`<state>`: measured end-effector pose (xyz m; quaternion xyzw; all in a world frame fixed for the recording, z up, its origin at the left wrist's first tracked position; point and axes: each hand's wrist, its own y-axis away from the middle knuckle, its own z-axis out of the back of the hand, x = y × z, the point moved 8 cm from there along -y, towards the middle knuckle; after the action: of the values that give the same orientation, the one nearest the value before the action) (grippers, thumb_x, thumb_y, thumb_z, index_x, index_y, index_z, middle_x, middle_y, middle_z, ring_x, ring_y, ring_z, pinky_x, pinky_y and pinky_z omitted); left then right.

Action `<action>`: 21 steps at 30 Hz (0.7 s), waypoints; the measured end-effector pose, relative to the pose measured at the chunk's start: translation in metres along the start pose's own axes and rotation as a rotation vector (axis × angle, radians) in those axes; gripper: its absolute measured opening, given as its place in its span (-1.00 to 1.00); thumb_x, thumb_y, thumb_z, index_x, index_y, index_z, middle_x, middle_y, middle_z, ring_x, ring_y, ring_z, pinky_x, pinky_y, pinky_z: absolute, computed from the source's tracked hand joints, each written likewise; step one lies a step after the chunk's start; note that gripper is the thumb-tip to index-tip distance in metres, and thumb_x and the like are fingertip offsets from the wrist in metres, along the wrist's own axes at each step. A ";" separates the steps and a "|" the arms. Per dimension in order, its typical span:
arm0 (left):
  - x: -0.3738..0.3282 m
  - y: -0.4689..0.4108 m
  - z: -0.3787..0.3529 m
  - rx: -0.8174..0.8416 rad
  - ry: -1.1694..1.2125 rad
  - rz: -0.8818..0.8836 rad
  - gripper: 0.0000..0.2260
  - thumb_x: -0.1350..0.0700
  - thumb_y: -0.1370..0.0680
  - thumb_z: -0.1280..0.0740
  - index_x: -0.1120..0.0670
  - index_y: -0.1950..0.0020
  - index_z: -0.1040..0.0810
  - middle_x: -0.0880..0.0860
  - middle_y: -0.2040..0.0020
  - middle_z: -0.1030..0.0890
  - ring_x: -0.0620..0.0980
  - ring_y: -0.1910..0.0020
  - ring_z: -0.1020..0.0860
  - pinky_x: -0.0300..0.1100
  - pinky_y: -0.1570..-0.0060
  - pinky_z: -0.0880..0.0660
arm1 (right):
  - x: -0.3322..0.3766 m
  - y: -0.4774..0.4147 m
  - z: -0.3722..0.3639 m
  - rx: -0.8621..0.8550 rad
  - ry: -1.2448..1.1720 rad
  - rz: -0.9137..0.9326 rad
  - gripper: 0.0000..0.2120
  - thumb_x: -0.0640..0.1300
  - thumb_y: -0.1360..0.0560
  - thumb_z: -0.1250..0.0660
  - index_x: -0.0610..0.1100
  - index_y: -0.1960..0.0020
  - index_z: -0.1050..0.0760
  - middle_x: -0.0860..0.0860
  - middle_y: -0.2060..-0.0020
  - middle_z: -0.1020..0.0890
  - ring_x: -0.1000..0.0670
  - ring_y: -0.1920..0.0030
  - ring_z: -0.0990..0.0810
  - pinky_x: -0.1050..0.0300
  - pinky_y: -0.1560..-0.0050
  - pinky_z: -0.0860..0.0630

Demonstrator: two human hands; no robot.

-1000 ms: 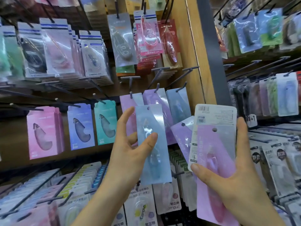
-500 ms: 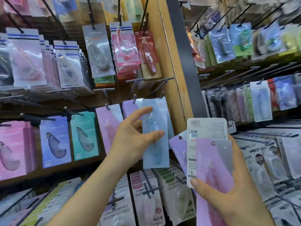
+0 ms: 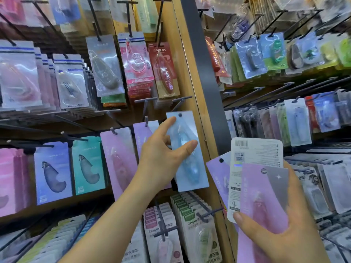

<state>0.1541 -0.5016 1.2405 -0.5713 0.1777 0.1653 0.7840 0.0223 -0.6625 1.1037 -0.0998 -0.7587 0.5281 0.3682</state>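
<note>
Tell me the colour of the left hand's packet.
The flat plastic packet is pale blue; head view.

Pale blue carded correction-tape pack (image 3: 187, 150) upright at right end of the display wall's middle row, just left of the tall wooden upright post (image 3: 190, 73), top hole at a black metal peg (image 3: 180, 114). Left hand (image 3: 163, 158) on its left edge, thumb across the front. Same row, leftward: lilac card pack (image 3: 142, 137), pink card pack (image 3: 117, 158), teal cardboard box (image 3: 88, 164). Red MONO blister pack (image 3: 164, 71) above; white Campus packs (image 3: 197, 224) below. Before the post's right side, right hand (image 3: 281, 230) holds a fan of three card packs (image 3: 264, 196).
</note>
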 end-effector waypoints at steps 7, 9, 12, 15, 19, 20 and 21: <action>0.005 -0.008 -0.003 0.062 -0.508 0.052 -0.35 -0.23 -0.53 -0.32 -0.05 -0.54 -0.20 0.16 -0.10 -0.63 0.16 -0.12 -0.55 0.01 -0.05 -0.45 | 0.000 0.001 -0.007 0.025 -0.012 -0.061 0.07 0.13 0.00 -0.55 0.32 -0.45 -0.20 0.35 -0.30 -0.49 0.32 -0.30 -0.44 0.21 -0.14 -0.43; 0.001 -0.012 -0.008 0.102 -0.722 0.043 -0.40 -0.25 -0.56 -0.23 -0.01 -0.51 -0.18 0.18 -0.15 -0.60 0.23 -0.16 -0.51 -0.01 -0.01 -0.40 | -0.001 0.002 -0.012 0.045 -0.043 -0.083 0.03 -0.01 -0.02 -0.59 0.39 -0.39 -0.23 0.43 -0.24 -0.49 0.39 -0.26 -0.44 0.33 -0.12 -0.42; -0.003 -0.018 -0.011 0.119 -0.926 0.022 -0.48 -0.22 -0.60 -0.18 0.06 -0.42 -0.23 0.20 -0.16 -0.58 0.28 -0.14 -0.50 -0.05 0.10 -0.34 | -0.005 0.005 -0.020 0.088 -0.058 -0.128 0.07 -0.06 -0.02 -0.59 0.37 -0.43 -0.21 0.49 -0.21 -0.48 0.44 -0.23 -0.43 0.36 -0.08 -0.39; -0.002 -0.021 -0.014 0.131 -1.101 -0.017 -0.46 -0.22 -0.61 -0.16 0.12 -0.43 -0.20 0.22 -0.12 -0.59 0.31 -0.09 -0.53 -0.04 0.16 -0.32 | -0.007 0.008 -0.024 0.120 -0.069 -0.152 0.10 -0.02 -0.02 -0.61 0.33 -0.45 -0.18 0.47 -0.22 -0.48 0.42 -0.23 -0.45 0.45 -0.07 -0.39; -0.013 -0.004 -0.007 0.099 -0.848 -0.070 -0.53 -0.13 -0.65 -0.11 0.04 -0.51 -0.23 0.15 -0.01 -0.65 0.19 -0.07 -0.55 -0.06 0.12 -0.38 | -0.005 0.010 -0.029 0.154 -0.125 -0.186 0.08 -0.07 -0.06 -0.59 0.37 -0.45 -0.17 0.45 -0.23 -0.50 0.40 -0.23 -0.47 0.39 -0.10 -0.42; -0.016 0.004 -0.007 0.121 -0.623 -0.077 -0.61 -0.12 -0.65 -0.14 -0.01 -0.44 -0.37 0.11 0.07 -0.66 0.10 0.00 -0.57 -0.05 0.09 -0.44 | -0.004 0.010 -0.030 0.168 -0.137 -0.186 0.07 -0.07 -0.07 -0.60 0.39 -0.44 -0.17 0.44 -0.24 -0.50 0.40 -0.24 -0.46 0.38 -0.11 -0.42; -0.020 0.014 -0.007 0.159 -0.377 -0.080 -0.67 -0.14 -0.63 -0.18 -0.05 -0.31 -0.50 0.05 0.14 -0.66 -0.01 0.10 -0.59 -0.05 0.08 -0.50 | -0.002 0.010 -0.032 0.184 -0.152 -0.182 0.05 -0.08 -0.09 -0.59 0.40 -0.43 -0.18 0.43 -0.25 -0.50 0.39 -0.25 -0.45 0.40 -0.11 -0.43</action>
<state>0.1292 -0.5056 1.2358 -0.4732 0.0175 0.2234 0.8520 0.0423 -0.6362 1.0996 0.0438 -0.7386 0.5658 0.3638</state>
